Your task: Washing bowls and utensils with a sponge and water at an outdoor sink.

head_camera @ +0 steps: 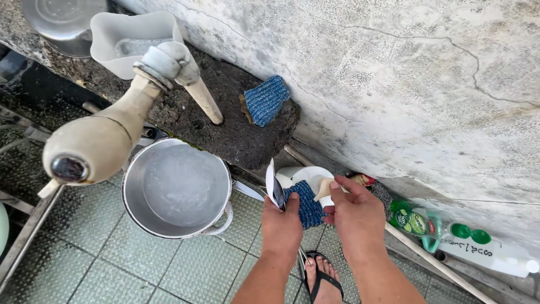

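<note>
left hand (281, 225) closed on knife (277, 192) | right hand (355, 217) pinching blue scrubber (306, 204) against blade | metal pot (177, 188) just left, on tiled floor (90, 247)

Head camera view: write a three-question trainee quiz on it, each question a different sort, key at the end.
1. True or false: the metal pot under the tap holds water.
2. What does the left hand hold? A) a knife B) a cup C) a brush
3. Fill in: the right hand presses a blue ___ against the blade.

Key: 1 true; 2 A; 3 scrubbing pad. A second blue pad lies on the ledge by the wall.
</note>
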